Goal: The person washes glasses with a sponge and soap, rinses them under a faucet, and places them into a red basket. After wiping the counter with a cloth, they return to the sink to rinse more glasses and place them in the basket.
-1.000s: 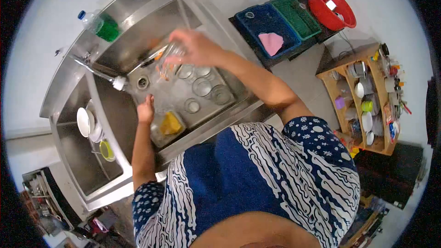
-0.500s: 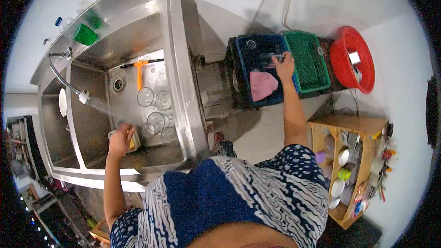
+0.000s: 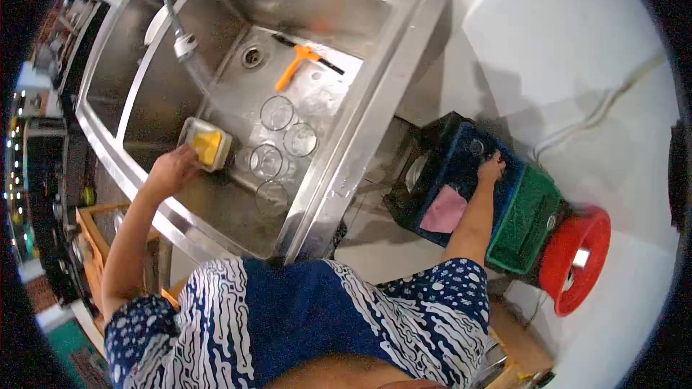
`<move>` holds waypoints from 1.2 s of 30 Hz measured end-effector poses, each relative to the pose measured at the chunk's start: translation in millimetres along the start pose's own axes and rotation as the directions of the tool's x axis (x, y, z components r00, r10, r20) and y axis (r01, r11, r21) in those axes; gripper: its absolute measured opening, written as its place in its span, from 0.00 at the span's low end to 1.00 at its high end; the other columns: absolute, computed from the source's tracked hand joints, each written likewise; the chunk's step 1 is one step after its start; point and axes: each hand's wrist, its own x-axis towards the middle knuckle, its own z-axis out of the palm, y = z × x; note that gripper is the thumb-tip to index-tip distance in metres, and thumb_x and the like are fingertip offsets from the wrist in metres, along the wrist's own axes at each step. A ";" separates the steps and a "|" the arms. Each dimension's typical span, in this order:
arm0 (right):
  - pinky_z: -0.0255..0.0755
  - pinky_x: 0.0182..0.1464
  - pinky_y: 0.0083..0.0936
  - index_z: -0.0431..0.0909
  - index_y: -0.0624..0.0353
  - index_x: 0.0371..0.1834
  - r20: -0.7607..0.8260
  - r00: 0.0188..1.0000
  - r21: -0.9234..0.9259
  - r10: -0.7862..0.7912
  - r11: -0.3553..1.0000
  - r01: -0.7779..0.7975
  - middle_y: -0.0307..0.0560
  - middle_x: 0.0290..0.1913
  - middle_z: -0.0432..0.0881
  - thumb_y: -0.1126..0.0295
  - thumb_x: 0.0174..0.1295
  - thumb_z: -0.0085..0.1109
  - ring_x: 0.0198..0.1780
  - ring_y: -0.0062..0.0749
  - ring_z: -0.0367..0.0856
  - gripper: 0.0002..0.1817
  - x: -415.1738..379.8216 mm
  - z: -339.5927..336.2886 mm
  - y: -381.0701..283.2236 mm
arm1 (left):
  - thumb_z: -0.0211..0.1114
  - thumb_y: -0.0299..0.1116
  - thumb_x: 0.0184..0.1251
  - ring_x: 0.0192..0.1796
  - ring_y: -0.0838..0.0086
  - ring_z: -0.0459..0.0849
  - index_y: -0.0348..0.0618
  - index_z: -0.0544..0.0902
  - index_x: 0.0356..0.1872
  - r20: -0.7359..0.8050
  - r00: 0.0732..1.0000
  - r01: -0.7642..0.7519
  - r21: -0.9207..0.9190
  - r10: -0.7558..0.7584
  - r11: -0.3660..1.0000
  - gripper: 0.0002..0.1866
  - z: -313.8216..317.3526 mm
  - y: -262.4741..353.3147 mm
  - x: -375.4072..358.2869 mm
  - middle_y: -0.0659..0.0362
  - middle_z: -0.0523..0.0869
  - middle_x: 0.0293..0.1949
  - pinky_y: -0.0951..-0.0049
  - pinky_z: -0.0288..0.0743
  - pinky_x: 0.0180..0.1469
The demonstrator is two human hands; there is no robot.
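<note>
My left hand (image 3: pixel 175 171) reaches over the near wall of the sink, its fingers closed at the edge of a yellow sponge (image 3: pixel 208 145) in a small white tub (image 3: pixel 223 151). To the right of the tub, several clear drinking glasses (image 3: pixel 300 140) stand on the sink floor (image 3: pixel 238 112). My right hand (image 3: pixel 491 167) is down in the blue basket (image 3: pixel 452 166), its fingers curled; what they hold is too dark to make out. A pink cloth (image 3: pixel 444 210) lies in that basket near my right forearm, and a glass (image 3: pixel 476 147) stands near its far end.
Water runs from the hose tap (image 3: pixel 185 46) into the sink. An orange-handled squeegee (image 3: pixel 294 67) lies by the drain (image 3: pixel 252 57). A green basket (image 3: pixel 525 220) and a red basket (image 3: pixel 574 261) stand beyond the blue one. The sink's steel rim (image 3: pixel 375 94) lies between my hands.
My view has turned, so sink and baskets appear tilted. My right hand has lowered into the blue basket with the clear glass it carried. My left hand has shifted to the near side of the tub.
</note>
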 end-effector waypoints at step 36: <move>0.59 0.51 0.32 0.62 0.56 0.52 0.146 0.669 -0.071 -0.729 0.667 0.742 0.60 0.47 0.67 0.52 0.31 0.61 0.49 0.47 0.66 0.39 -267.9 96.7 -377.0 | 0.54 0.28 0.46 0.29 0.73 0.76 0.44 0.76 0.30 -0.294 0.642 -0.740 0.007 0.708 0.673 0.07 -27.4 -36.6 -69.7 0.56 0.78 0.28 0.71 0.69 0.32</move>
